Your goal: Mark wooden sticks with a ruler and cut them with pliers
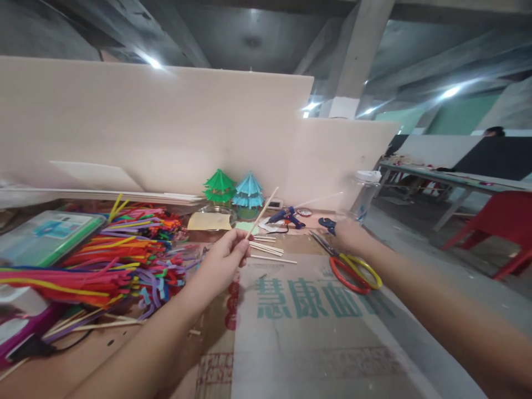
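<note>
Stick (261,213) pinched in left hand (226,257), tilted up-right | right hand (347,235) beside scissors (349,266); grip unclear

One head-worn view looks forward and slightly down from close above the surface (316,332), toward a pale partition board (145,127) behind.

Your left hand (226,256) is raised with fingers pinched together, forearm stretched forward. Your right hand (348,235) reaches further ahead, arm fully extended, palm down.

L hand (226,256) pinching stick (262,213), R hand (348,237) by scissors (351,266)
</note>
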Motion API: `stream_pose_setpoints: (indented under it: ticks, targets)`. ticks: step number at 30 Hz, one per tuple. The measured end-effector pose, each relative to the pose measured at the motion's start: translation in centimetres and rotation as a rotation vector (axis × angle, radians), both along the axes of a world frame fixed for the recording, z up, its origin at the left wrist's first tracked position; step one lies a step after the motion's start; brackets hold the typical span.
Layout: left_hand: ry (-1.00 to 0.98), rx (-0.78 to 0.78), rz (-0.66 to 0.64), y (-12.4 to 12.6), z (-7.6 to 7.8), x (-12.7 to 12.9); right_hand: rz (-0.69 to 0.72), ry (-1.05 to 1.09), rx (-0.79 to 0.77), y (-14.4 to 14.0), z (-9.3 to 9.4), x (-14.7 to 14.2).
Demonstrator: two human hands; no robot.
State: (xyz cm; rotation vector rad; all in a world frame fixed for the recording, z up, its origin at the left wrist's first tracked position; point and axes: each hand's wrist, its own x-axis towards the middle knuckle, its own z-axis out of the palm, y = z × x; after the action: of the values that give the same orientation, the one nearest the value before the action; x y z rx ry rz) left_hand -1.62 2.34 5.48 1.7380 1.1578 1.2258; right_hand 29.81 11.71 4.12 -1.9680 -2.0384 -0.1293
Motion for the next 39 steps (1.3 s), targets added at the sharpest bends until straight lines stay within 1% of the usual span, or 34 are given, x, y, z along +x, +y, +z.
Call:
stream_pose_setpoints:
  ticks: [3, 6, 7, 9, 10, 12, 14, 16, 18, 22, 26, 27, 29, 31, 32, 33, 36, 39]
  targets:
    - [-0.052, 0.019, 0.001, -0.1, 0.0, 0.0, -0.013, 0.052, 0.066, -3.2, 1.3, -0.4]
    - [-0.087, 0.026, -0.015, -0.7, 0.3, 0.5, 0.004, 0.114, 0.156, -7.1, 1.7, -2.7]
    - [-0.093, 0.021, -0.028, -1.0, 0.4, 0.7, 0.059, 0.134, 0.207, -8.3, 1.5, -4.0]
    - [-0.100, 0.008, -0.073, -1.5, 0.6, 1.3, 0.381, 0.196, 0.407, -10.3, 0.9, -6.7]
    - [-0.103, 0.003, -0.103, -1.8, 0.6, 1.7, 0.486, 0.201, 0.487, -11.0, 0.5, -8.0]
    - [-0.114, 0.000, -0.165, -2.3, 0.4, 2.3, 0.596, 0.212, 0.577, -12.0, -0.2, -10.1]
    - [-0.129, 0.002, -0.206, -2.7, -0.1, 2.8, 0.651, 0.220, 0.597, -12.5, -0.8, -11.2]
    - [-0.145, 0.011, -0.215, -2.9, -0.6, 3.2, 0.685, 0.228, 0.595, -12.7, -1.2, -11.7]
    - [-0.151, 0.026, -0.217, -3.0, -0.9, 3.3, 0.691, 0.236, 0.591, -12.9, -1.5, -11.6]
    - [-0.127, 0.067, -0.224, -3.2, -0.7, 3.3, 0.618, 0.228, 0.571, -12.8, -1.9, -10.8]
    - [-0.074, 0.091, -0.249, -3.3, -0.2, 2.6, 0.568, 0.261, 0.482, -12.2, -2.8, -9.3]
    - [-0.053, 0.112, -0.239, -3.4, -0.1, 2.3, 0.552, 0.286, 0.465, -12.1, -2.9, -9.0]
    - [0.025, 0.183, -0.140, -3.4, 0.0, 1.8, 0.506, 0.351, 0.444, -11.9, -2.8, -8.4]
    - [0.112, 0.251, 0.008, -3.3, 0.0, 1.3, 0.461, 0.400, 0.440, -11.8, -2.6, -8.0]
    - [0.145, 0.269, 0.062, -3.3, 0.1, 1.2, 0.448, 0.409, 0.445, -11.8, -2.4, -8.0]
    - [0.166, 0.279, 0.089, -3.3, 0.1, 1.1, 0.447, 0.409, 0.455, -11.9, -2.3, -7.9]
    - [0.196, 0.307, 0.070, -3.2, 0.2, 1.3, 0.494, 0.378, 0.486, -11.9, -2.4, -8.0]
    - [0.239, 0.333, 0.003, -3.3, 0.3, 1.7, 0.512, 0.324, 0.492, -11.9, -2.7, -8.1]
